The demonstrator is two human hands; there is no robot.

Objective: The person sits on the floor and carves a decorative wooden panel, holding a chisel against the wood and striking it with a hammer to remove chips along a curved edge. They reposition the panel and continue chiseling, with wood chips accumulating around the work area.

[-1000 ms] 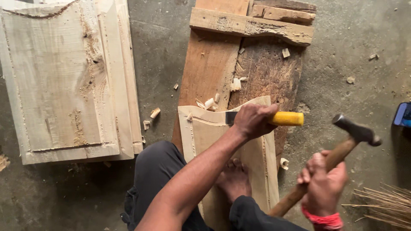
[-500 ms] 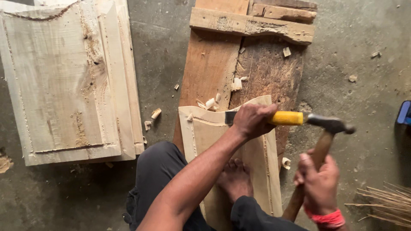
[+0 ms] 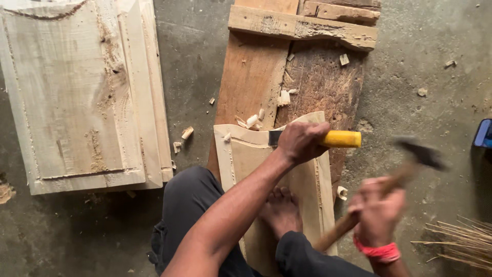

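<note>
My left hand grips a chisel with a yellow handle, laid sideways with its dark blade against the top of a pale carved wooden panel. My right hand, with a red band at the wrist, holds a wooden-handled hammer. The hammer is blurred by motion and its head is to the right of the chisel's butt, apart from it. My bare foot rests on the panel.
A large pale carved wooden panel lies on the concrete floor at the left. Brown planks and a crosspiece lie under and beyond the small panel. Wood chips are scattered about. Broom bristles show at lower right, a blue object at the right edge.
The hammer head met the chisel's butt half a second ago and has now swung back to the right, away from it. My left hand and the chisel stay put.
</note>
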